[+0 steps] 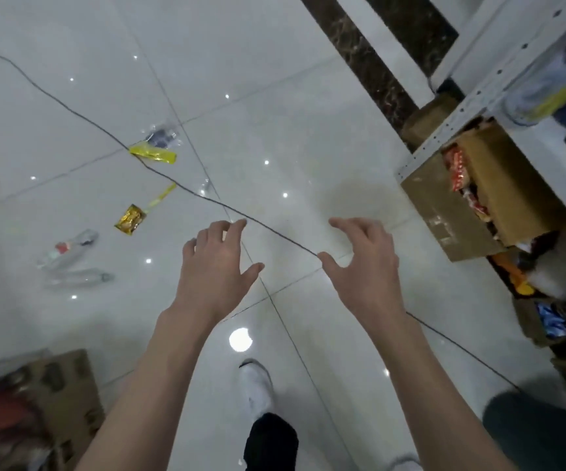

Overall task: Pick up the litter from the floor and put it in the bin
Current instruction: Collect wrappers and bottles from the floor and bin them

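Both hands, left (217, 263) and right (366, 263), are open and empty, hovering right of the gold packet (130, 219) and nearer the camera. The glossy tiled floor (309, 130) could slip underfoot. The clear bottles (67, 249) just left of the packet may roll when touched. A yellow wrapper (152, 153) lies beyond the packet. Shelving (478, 96) stands far right of it. No bin shows plainly.

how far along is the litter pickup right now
Nothing shows as done. The left hand and right hand hang open and empty over the floor. Left on it: yellow wrapper, clear wrapper, yellow strip, gold packet, red-labelled bottle, plain clear bottle. The dark round shape may be the bin.
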The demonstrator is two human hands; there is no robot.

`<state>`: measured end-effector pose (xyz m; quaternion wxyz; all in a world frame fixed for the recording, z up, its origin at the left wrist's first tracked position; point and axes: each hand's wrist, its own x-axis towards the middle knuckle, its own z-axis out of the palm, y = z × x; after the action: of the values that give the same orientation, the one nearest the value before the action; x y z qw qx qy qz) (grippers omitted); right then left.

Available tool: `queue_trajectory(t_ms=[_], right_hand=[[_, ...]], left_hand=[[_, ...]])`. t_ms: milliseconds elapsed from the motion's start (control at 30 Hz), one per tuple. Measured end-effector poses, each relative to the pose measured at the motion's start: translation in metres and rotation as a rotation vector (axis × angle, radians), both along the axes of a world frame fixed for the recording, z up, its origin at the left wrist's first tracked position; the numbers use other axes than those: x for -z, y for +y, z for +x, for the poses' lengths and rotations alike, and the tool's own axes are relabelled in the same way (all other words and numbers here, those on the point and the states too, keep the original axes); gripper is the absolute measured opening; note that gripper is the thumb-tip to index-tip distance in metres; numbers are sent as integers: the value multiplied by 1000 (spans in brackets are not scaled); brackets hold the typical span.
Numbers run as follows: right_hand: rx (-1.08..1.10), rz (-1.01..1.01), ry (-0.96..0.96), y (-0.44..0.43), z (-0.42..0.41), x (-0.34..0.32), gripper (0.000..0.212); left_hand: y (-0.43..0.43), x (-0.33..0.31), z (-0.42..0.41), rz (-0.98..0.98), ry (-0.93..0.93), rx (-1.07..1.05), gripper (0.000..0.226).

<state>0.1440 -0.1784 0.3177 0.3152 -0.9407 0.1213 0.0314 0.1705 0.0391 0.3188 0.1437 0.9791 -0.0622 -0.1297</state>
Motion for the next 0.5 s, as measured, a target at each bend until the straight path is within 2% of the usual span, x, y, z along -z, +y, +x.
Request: queue_trajectory(t_ms=[233, 500], right_hand=[[-211, -21, 8, 116, 78, -14, 58], [-343, -10, -9, 207, 172, -8, 60]], left_hand=[[130, -15, 29, 17, 20, -218, 72], [212, -10, 81, 38, 40, -372, 71]])
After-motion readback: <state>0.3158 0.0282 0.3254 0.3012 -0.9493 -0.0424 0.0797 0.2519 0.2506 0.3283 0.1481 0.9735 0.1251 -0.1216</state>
